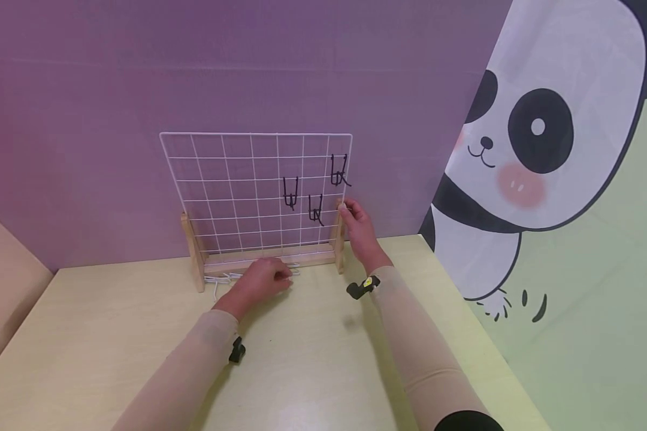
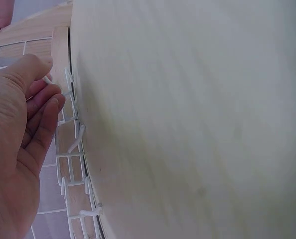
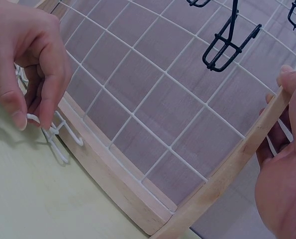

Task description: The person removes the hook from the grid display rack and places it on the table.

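A white wire grid panel (image 1: 256, 133) stands upright in a wooden stand, with black wire hooks hanging on its right half: one black hook (image 1: 290, 194), a lower one and one near the top right. My left hand (image 1: 259, 281), low in front of the base bar (image 3: 118, 194), pinches the end of a white wire hook (image 3: 52, 130) between thumb and fingertips. Several other white hooks (image 2: 70, 154) lie along the base beside this hand. At the right side, my right hand (image 1: 360, 230) grips the stand's wooden upright (image 3: 237, 159), thumb near its top and fingers behind.
The pale wooden table (image 1: 302, 359) spreads out in front of the stand. Close behind the panel rises a purple backdrop (image 1: 248, 90). To the right, a wall with a panda picture (image 1: 539, 120) meets the table's edge.
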The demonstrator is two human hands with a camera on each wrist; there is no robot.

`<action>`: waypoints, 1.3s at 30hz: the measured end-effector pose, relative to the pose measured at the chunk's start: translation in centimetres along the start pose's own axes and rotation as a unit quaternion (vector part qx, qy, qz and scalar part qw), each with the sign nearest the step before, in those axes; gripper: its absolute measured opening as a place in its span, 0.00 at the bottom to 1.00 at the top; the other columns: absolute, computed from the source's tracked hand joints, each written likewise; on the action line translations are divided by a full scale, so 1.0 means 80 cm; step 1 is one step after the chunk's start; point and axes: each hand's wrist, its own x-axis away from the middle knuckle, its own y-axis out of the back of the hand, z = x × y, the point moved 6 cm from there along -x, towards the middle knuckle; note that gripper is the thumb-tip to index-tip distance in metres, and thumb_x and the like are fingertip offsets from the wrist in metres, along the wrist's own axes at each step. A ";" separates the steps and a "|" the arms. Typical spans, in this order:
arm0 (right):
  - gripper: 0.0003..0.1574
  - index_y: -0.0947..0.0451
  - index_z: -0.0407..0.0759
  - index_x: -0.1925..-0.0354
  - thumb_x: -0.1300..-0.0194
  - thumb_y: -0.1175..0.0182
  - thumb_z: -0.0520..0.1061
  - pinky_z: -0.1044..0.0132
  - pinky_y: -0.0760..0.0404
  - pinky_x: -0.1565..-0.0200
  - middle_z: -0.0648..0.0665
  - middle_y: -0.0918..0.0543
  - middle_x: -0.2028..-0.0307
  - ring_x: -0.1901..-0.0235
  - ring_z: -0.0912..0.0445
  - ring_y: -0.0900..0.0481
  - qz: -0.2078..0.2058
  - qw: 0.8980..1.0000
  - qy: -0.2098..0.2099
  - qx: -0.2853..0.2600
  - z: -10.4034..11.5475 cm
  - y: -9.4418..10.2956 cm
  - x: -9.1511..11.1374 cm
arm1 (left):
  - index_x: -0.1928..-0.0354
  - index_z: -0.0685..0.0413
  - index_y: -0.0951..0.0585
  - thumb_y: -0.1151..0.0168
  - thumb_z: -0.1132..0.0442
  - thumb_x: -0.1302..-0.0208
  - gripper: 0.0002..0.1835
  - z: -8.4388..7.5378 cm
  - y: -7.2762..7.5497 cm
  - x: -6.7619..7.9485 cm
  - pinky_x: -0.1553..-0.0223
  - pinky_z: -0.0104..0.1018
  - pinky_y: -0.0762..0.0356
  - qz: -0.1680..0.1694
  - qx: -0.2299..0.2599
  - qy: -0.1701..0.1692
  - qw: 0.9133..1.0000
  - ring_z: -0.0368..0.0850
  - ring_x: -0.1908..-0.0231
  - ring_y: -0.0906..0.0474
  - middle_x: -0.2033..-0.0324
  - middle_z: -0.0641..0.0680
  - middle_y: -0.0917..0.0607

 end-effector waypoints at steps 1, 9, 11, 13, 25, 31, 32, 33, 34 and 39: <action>0.23 0.24 0.42 0.29 0.11 0.44 0.51 0.45 0.37 0.19 0.40 0.20 0.31 0.25 0.46 0.28 -0.001 1.000 -0.001 0.002 0.000 0.000 0.000 | 0.52 0.57 0.07 0.23 0.65 0.30 0.08 0.001 -0.001 0.000 0.54 0.41 0.14 0.002 0.001 0.001 1.000 0.43 0.62 0.20 0.62 0.47 0.12; 0.24 0.24 0.42 0.28 0.11 0.44 0.51 0.45 0.37 0.19 0.39 0.21 0.30 0.24 0.46 0.28 0.000 1.000 -0.003 0.003 0.001 0.001 0.002 | 0.51 0.57 0.08 0.23 0.66 0.32 0.10 0.001 -0.004 -0.002 0.50 0.45 0.14 0.010 -0.004 0.020 1.000 0.45 0.60 0.20 0.60 0.49 0.12; 0.24 0.24 0.42 0.28 0.11 0.45 0.52 0.45 0.37 0.18 0.40 0.21 0.30 0.24 0.46 0.29 0.001 1.000 -0.005 0.005 0.001 0.002 0.002 | 0.50 0.57 0.08 0.23 0.66 0.32 0.10 0.001 -0.005 -0.003 0.50 0.46 0.15 0.012 -0.006 0.022 1.000 0.45 0.60 0.20 0.60 0.49 0.12; 0.24 0.24 0.43 0.28 0.11 0.44 0.52 0.45 0.37 0.18 0.40 0.21 0.30 0.23 0.46 0.29 0.002 1.000 -0.005 0.007 0.001 0.003 0.002 | 0.50 0.58 0.09 0.23 0.66 0.32 0.11 0.001 -0.006 -0.003 0.50 0.46 0.15 0.014 -0.008 0.025 1.000 0.46 0.60 0.20 0.60 0.50 0.12; 0.25 0.24 0.45 0.27 0.12 0.43 0.55 0.43 0.38 0.18 0.42 0.21 0.28 0.22 0.46 0.30 0.003 1.000 -0.012 0.013 0.002 0.005 0.002 | 0.48 0.59 0.09 0.21 0.67 0.32 0.13 0.003 -0.012 -0.005 0.50 0.45 0.14 0.032 -0.010 0.028 0.999 0.46 0.60 0.19 0.60 0.51 0.12; 0.25 0.23 0.44 0.28 0.12 0.43 0.54 0.43 0.35 0.20 0.41 0.20 0.29 0.24 0.45 0.28 0.000 1.000 -0.010 0.014 0.000 0.001 0.002 | 0.48 0.61 0.09 0.21 0.67 0.33 0.13 0.003 -0.008 -0.002 0.50 0.46 0.14 0.038 -0.011 0.021 0.999 0.46 0.60 0.20 0.61 0.51 0.12; 0.25 0.23 0.44 0.27 0.12 0.43 0.54 0.43 0.35 0.19 0.41 0.20 0.29 0.24 0.45 0.28 0.000 1.000 -0.010 0.014 0.000 0.000 0.002 | 0.48 0.62 0.09 0.21 0.67 0.33 0.14 0.003 -0.008 -0.001 0.50 0.46 0.14 0.038 -0.012 0.020 0.999 0.46 0.61 0.20 0.62 0.51 0.12; 0.25 0.23 0.44 0.27 0.12 0.43 0.53 0.43 0.36 0.19 0.41 0.20 0.29 0.24 0.45 0.28 0.002 1.000 -0.009 0.013 -0.001 0.000 0.001 | 0.48 0.62 0.10 0.20 0.67 0.34 0.14 0.003 -0.007 0.000 0.50 0.47 0.14 0.038 -0.012 0.020 0.999 0.46 0.61 0.20 0.62 0.51 0.12; 0.25 0.24 0.44 0.27 0.12 0.44 0.53 0.43 0.36 0.19 0.41 0.20 0.29 0.23 0.45 0.29 0.002 1.000 -0.009 0.012 -0.001 -0.001 0.001 | 0.48 0.62 0.10 0.20 0.67 0.34 0.14 0.003 -0.006 0.000 0.49 0.47 0.14 0.037 -0.011 0.021 0.999 0.46 0.60 0.20 0.61 0.51 0.12; 0.25 0.24 0.45 0.27 0.12 0.43 0.54 0.42 0.38 0.18 0.42 0.21 0.28 0.22 0.45 0.30 -0.001 1.000 -0.010 0.010 -0.002 0.001 0.000 | 0.46 0.62 0.10 0.22 0.67 0.32 0.15 0.004 -0.005 0.000 0.48 0.47 0.13 0.035 -0.002 0.020 0.999 0.47 0.59 0.19 0.58 0.52 0.11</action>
